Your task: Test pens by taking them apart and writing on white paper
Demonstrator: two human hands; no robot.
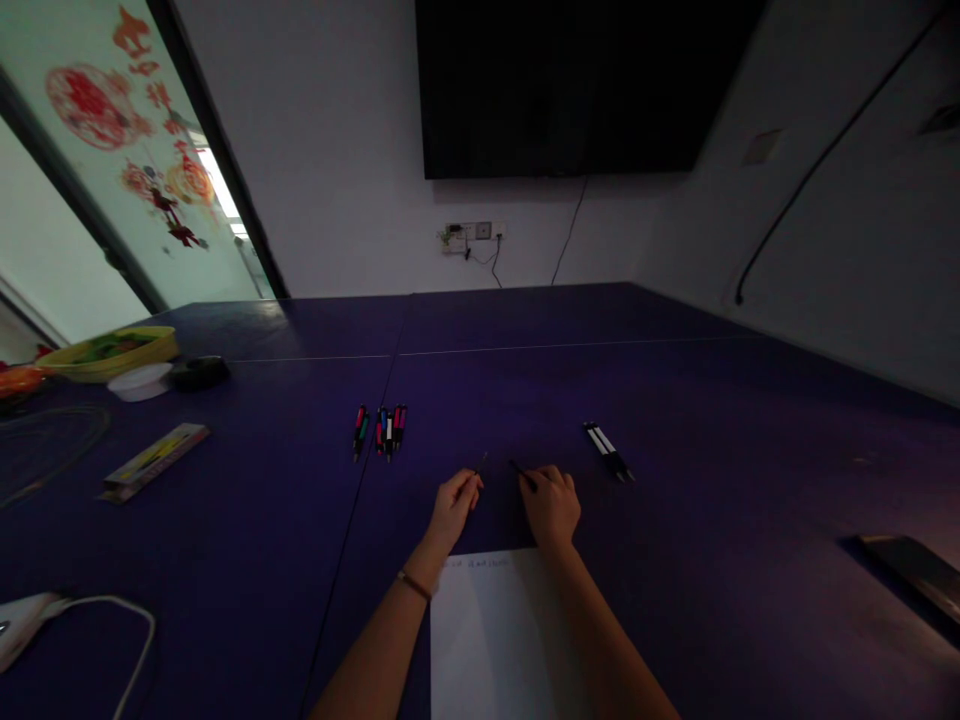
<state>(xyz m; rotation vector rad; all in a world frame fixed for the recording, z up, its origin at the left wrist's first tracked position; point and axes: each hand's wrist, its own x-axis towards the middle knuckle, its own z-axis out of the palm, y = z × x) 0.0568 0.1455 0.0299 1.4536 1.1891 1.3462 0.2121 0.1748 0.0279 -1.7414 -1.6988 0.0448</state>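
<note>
My left hand (456,500) is closed in a pinch on a small thin pen part (484,461), whose greyish tip points up and away; the rest is hidden by the fingers. A short gap to the right, my right hand (553,505) is closed round a dark pen (520,470), with its slim end sticking out to the left. Below both hands lies a white sheet of paper (487,640) with a line of handwriting along its top edge. Two white-and-black pens (608,450) rest side by side to the right. Several coloured pens (390,430) lie grouped at the left.
On the purple table (697,430), a long printed box (156,460) lies left, with a yellow basket (120,352), white bowl (141,381) and black roll (199,373) behind. A white cable (142,640) is at front left, a dark flat object (915,570) at right.
</note>
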